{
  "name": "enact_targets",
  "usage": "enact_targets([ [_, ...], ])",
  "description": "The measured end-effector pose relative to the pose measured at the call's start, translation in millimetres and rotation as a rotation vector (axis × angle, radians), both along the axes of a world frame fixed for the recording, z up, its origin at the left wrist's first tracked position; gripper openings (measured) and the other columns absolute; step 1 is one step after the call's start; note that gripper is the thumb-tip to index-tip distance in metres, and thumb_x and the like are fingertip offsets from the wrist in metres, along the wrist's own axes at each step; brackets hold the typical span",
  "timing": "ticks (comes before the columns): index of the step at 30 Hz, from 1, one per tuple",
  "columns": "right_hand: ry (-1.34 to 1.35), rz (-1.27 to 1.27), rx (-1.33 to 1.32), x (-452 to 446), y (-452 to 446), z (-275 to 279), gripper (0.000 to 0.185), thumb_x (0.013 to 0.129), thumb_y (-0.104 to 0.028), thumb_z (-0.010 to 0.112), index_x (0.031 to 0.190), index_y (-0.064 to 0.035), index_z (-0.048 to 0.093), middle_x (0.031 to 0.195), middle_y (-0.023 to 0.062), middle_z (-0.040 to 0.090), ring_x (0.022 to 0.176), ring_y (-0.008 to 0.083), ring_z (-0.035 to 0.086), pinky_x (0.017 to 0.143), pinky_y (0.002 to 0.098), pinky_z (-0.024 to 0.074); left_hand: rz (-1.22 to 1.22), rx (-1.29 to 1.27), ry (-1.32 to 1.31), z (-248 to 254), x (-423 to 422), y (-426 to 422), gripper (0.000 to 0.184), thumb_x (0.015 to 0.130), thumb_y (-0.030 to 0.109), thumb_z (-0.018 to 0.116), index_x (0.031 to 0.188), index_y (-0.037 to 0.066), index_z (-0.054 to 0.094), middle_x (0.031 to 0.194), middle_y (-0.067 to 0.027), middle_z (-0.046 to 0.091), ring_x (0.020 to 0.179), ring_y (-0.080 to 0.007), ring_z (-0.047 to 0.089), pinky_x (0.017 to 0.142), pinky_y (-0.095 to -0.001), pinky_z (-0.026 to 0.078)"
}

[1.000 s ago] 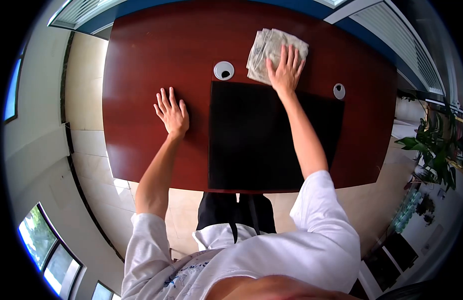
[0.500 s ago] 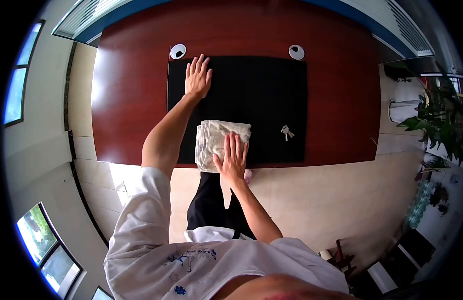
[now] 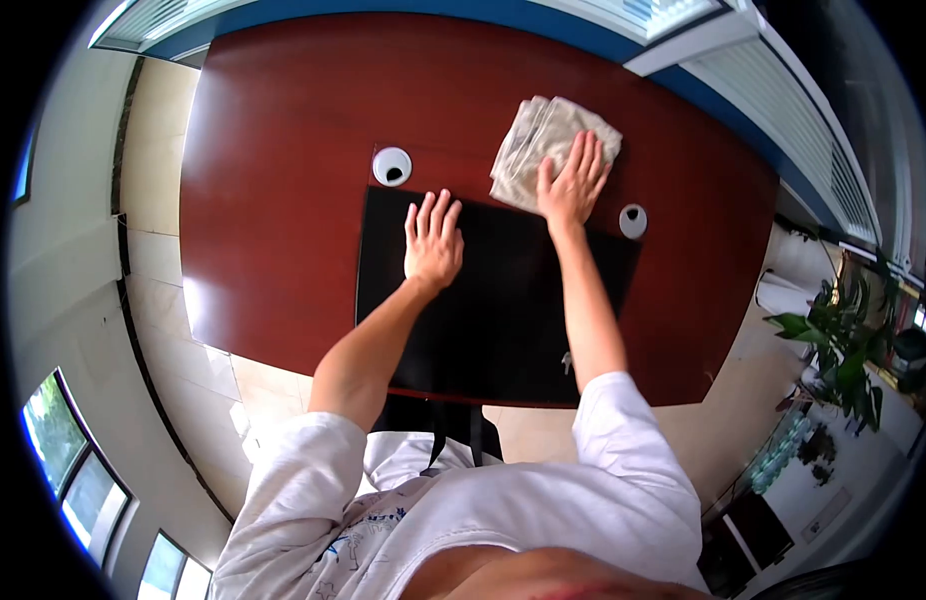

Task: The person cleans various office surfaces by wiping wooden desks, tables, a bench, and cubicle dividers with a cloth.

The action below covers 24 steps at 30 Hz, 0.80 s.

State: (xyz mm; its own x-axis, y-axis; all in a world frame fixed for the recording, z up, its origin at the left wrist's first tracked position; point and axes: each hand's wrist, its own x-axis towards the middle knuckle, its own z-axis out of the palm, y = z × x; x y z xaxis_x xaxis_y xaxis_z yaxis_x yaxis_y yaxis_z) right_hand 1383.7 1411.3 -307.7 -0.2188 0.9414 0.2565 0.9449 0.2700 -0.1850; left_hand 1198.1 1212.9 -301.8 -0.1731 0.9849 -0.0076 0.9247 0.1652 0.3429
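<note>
My right hand [image 3: 574, 188] lies flat with spread fingers on a folded beige cloth [image 3: 543, 150], pressing its right side. The cloth rests on the reddish-brown desk [image 3: 273, 180], just beyond the far edge of a black desk mat [image 3: 483, 300]. On the mat's upper left part, my left hand [image 3: 434, 245] rests palm down, fingers extended, holding nothing. Part of a small bunch of keys [image 3: 567, 362] shows beside my right forearm, on the mat.
Two round cable-hole covers sit in the desk, one at the left [image 3: 392, 167] and one at the right [image 3: 633, 221]. Blue-and-white partitions [image 3: 783, 110] border the far side. A green plant [image 3: 843, 340] stands at the right.
Compared with half a second ago, my right hand and the cloth have moved from the mat's near edge to the desk beyond its far edge. My left hand stays on the mat. The view has shifted.
</note>
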Motion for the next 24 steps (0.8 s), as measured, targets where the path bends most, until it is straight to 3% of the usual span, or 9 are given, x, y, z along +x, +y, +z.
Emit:
enact_targets([
  [5, -0.006, -0.064, 0.138, -44, 162, -17, 0.073, 0.095, -0.049, 0.057, 0.151, -0.0035, 0.045, 0.160, 0.0159, 0.042, 0.151, 0.0331, 0.036, 0.123, 0.0612, 0.0244, -0.028, -0.122, -0.016, -1, -3, 0, 0.060, 0.097, 0.024, 0.059, 0.153, 0.009, 0.044, 0.167, -0.0134, 0.032, 0.157, -0.0348, 0.023, 0.128, -0.0573, 0.014],
  [8, 0.015, -0.083, 0.169, -51, 181, -21, 0.068, 0.094, -0.049, 0.061, 0.142, -0.0025, 0.048, 0.151, 0.0170, 0.046, 0.146, 0.0345, 0.041, 0.120, 0.0653, 0.0251, -0.045, -0.148, -0.024, -2, -5, 0, 0.060, 0.099, 0.026, 0.058, 0.154, 0.009, 0.043, 0.168, -0.0135, 0.030, 0.158, -0.0341, 0.021, 0.128, -0.0576, 0.013],
  [14, -0.011, -0.082, 0.173, -48, 182, -24, 0.067, 0.097, -0.050, 0.058, 0.142, -0.0030, 0.046, 0.151, 0.0166, 0.043, 0.144, 0.0348, 0.041, 0.121, 0.0646, 0.0243, -0.035, -0.132, 0.011, -1, -3, 1, 0.059, 0.100, 0.027, 0.056, 0.155, 0.009, 0.042, 0.168, -0.0130, 0.029, 0.159, -0.0337, 0.019, 0.128, -0.0568, 0.011],
  [19, 0.060, -0.011, 0.201, -38, 173, -39, 0.062, 0.097, -0.053, 0.055, 0.136, -0.0048, 0.052, 0.141, 0.0170, 0.054, 0.141, 0.0364, 0.045, 0.116, 0.0683, 0.0291, -0.009, 0.003, 0.047, 1, -2, 1, 0.057, 0.099, 0.027, 0.056, 0.152, 0.010, 0.046, 0.166, -0.0109, 0.035, 0.157, -0.0315, 0.024, 0.128, -0.0549, 0.016],
  [22, 0.091, 0.018, 0.115, -23, 103, -36, 0.063, 0.098, -0.050, 0.052, 0.140, -0.0036, 0.051, 0.146, 0.0166, 0.053, 0.142, 0.0364, 0.045, 0.119, 0.0672, 0.0267, -0.019, 0.116, 0.054, -4, -1, -2, 0.053, 0.098, 0.025, 0.057, 0.148, 0.010, 0.049, 0.162, -0.0111, 0.040, 0.156, -0.0322, 0.028, 0.127, -0.0546, 0.017],
  [24, 0.126, 0.061, 0.223, -6, 25, -33, 0.063, 0.098, -0.049, 0.051, 0.141, -0.0027, 0.052, 0.147, 0.0171, 0.054, 0.143, 0.0353, 0.046, 0.122, 0.0647, 0.0242, -0.023, 0.160, 0.077, -10, 2, -2, 0.051, 0.098, 0.024, 0.058, 0.146, 0.011, 0.050, 0.161, -0.0113, 0.041, 0.154, -0.0323, 0.031, 0.127, -0.0546, 0.019],
])
